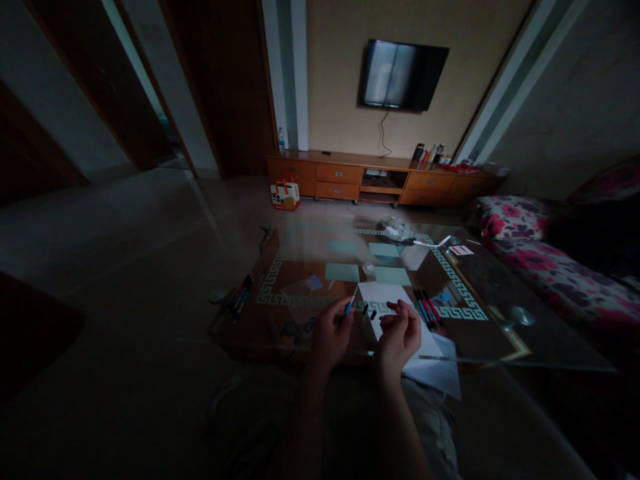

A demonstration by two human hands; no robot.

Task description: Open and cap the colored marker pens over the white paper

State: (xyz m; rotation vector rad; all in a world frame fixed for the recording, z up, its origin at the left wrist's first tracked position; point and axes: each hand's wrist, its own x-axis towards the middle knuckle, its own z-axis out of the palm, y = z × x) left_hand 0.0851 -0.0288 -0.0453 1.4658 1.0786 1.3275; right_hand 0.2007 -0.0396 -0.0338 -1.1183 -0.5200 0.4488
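Over the near edge of the glass table, my left hand [333, 332] is closed around a blue pen barrel [349, 308]. A thin pale rod with a dark tip, like a refill, sticks up from the barrel. My right hand [399, 331] hovers over a white sheet of paper [383, 293], its fingers loosely curled and apart, with nothing visible in them. Two small black pieces, like pen caps, show between the hands: one black piece [365, 310] nearer the left, the other black piece [373, 315] nearer the right. Dim light hides finer detail.
Pens [427, 310] in red, blue and black lie right of the paper; another group of pens [241, 297] lies at the table's left. A plastic bag [395, 229] sits at the far side of the glass table [320, 233]. A flowered sofa [570, 267] stands right.
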